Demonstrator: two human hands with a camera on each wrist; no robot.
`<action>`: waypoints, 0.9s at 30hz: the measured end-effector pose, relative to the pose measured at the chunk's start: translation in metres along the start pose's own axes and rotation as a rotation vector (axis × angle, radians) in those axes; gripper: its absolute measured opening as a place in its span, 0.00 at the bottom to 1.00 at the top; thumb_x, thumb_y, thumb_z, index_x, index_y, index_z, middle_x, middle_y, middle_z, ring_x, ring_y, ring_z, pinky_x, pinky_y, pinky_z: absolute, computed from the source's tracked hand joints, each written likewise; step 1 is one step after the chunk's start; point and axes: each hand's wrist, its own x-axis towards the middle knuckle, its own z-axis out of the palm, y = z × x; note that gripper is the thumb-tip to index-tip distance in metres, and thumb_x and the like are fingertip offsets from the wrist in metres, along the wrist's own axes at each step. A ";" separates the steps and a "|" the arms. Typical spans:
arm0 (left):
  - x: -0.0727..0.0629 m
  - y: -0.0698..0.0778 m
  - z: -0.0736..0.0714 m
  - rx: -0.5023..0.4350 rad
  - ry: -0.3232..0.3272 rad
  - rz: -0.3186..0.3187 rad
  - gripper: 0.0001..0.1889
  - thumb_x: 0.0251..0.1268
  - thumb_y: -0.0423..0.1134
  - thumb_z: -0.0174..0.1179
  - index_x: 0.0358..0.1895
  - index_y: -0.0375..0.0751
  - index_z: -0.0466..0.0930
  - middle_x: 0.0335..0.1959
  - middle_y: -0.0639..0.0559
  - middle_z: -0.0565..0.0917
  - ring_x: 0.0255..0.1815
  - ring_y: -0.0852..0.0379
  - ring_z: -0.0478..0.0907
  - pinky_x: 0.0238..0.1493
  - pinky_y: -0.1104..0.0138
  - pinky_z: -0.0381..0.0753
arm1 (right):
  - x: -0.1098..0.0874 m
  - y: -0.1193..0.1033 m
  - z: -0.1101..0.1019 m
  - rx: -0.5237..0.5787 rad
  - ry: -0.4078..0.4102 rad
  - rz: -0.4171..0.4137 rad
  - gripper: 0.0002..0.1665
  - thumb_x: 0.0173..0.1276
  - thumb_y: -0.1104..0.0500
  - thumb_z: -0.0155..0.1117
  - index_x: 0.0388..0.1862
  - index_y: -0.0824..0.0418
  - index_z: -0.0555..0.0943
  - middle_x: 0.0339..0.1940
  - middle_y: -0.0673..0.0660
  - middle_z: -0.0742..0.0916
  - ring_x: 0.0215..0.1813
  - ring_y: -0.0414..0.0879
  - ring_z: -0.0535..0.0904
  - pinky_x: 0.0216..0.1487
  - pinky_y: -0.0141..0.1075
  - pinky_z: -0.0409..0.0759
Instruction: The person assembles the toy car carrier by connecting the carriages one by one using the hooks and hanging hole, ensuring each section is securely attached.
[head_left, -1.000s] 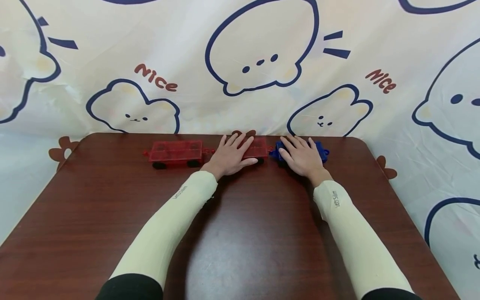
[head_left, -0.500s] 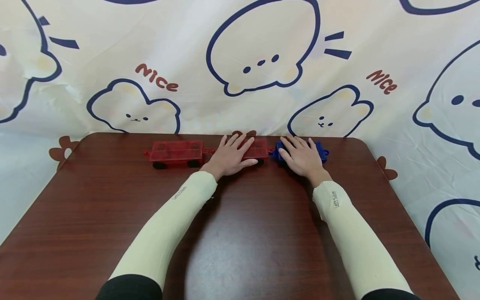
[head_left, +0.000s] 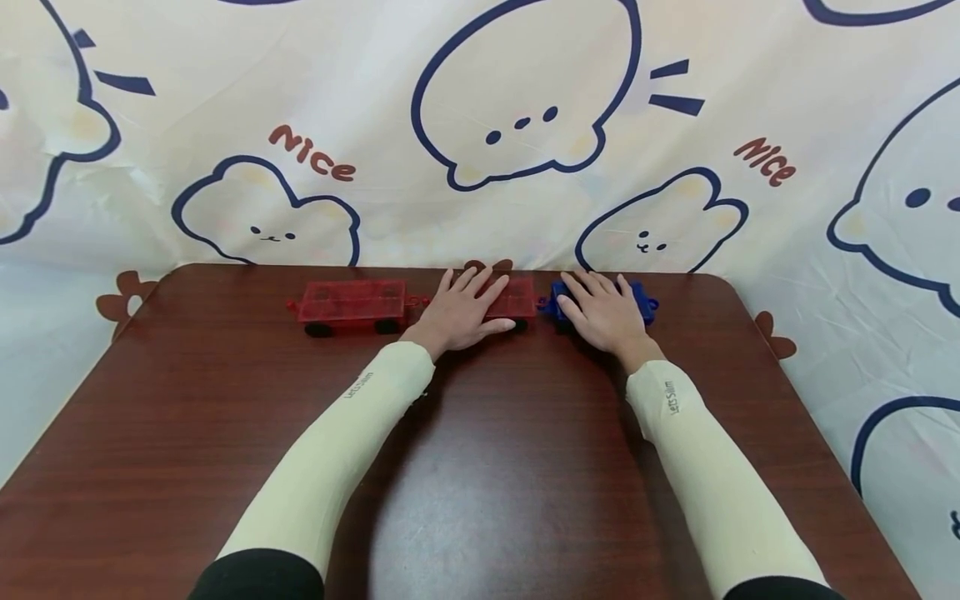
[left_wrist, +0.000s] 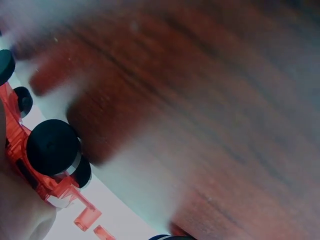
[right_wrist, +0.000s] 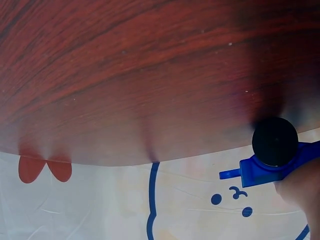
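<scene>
Three small toy wagons with black wheels stand in a row along the table's far edge. My left hand (head_left: 462, 314) rests on top of the middle red wagon (head_left: 517, 298), fingers spread and fairly straight. My right hand (head_left: 606, 317) lies over the blue wagon (head_left: 646, 302) and covers most of it. A second red wagon (head_left: 352, 302) stands untouched to the left. Hooks show between the wagons, but whether they are linked I cannot tell. In the left wrist view a black wheel (left_wrist: 53, 147) shows below red plastic; in the right wrist view, a blue hook (right_wrist: 230, 174).
The brown wooden table (head_left: 525, 483) reaches from the near side up to a white patterned cloth (head_left: 480, 217) hanging behind it. The wagons stand close to that cloth. Light glares on the tabletop between my sleeves.
</scene>
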 end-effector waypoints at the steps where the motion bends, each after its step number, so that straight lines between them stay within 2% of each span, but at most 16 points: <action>1: 0.000 0.000 -0.001 0.001 -0.001 0.001 0.44 0.74 0.73 0.37 0.84 0.56 0.40 0.84 0.47 0.45 0.83 0.44 0.40 0.78 0.45 0.32 | 0.000 0.000 0.000 -0.001 -0.001 0.000 0.45 0.79 0.29 0.23 0.85 0.50 0.52 0.83 0.58 0.58 0.82 0.59 0.51 0.77 0.63 0.39; 20: 0.000 0.001 -0.001 0.042 -0.013 -0.010 0.44 0.73 0.73 0.37 0.84 0.56 0.40 0.84 0.46 0.46 0.83 0.43 0.41 0.78 0.43 0.33 | 0.000 -0.001 -0.004 0.010 -0.034 -0.006 0.42 0.80 0.31 0.25 0.85 0.49 0.50 0.84 0.58 0.57 0.82 0.58 0.48 0.77 0.61 0.35; 27: 0.003 0.004 0.000 0.055 -0.031 -0.019 0.44 0.73 0.73 0.37 0.84 0.56 0.39 0.84 0.46 0.44 0.83 0.44 0.38 0.78 0.44 0.33 | 0.001 0.001 -0.008 0.021 -0.079 -0.011 0.44 0.80 0.30 0.24 0.85 0.50 0.48 0.84 0.59 0.55 0.83 0.60 0.47 0.77 0.63 0.35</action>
